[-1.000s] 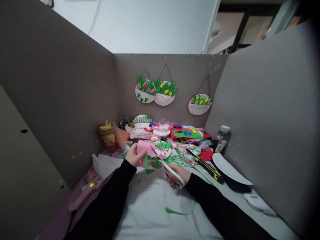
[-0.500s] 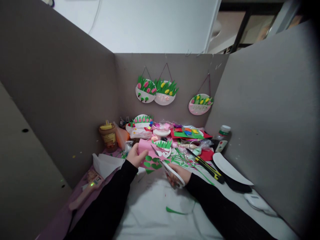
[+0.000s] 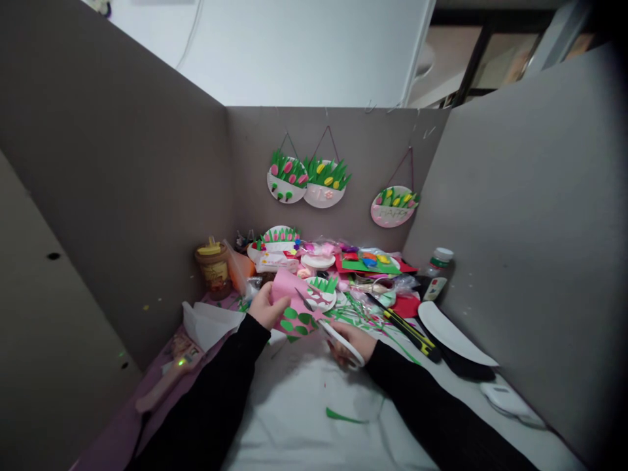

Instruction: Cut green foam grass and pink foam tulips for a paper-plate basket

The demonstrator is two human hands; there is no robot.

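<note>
My left hand (image 3: 265, 307) grips the left edge of a pink foam sheet (image 3: 287, 292) with green leaf shapes (image 3: 297, 320) lying on its lower part. My right hand (image 3: 354, 343) holds white-handled scissors (image 3: 341, 340), and the blades (image 3: 305, 301) reach into the pink sheet from the right. Both arms wear black sleeves. Just behind the sheet sits a white paper plate with green grass cut-outs (image 3: 322, 292).
Grey cardboard walls (image 3: 122, 196) enclose a white table cover (image 3: 299, 412). Three tulip plate crafts (image 3: 324, 180) hang at the back. A brown jar (image 3: 214, 269), glue bottle (image 3: 436, 273), yellow-black utility knife (image 3: 407, 332), white plate (image 3: 454, 333), pink glue gun (image 3: 164, 386) and foam scraps lie around.
The pink sheet has tilted up and turned slightly in my left hand, and the scissor blades have advanced a little further into it. The arms have barely shifted.
</note>
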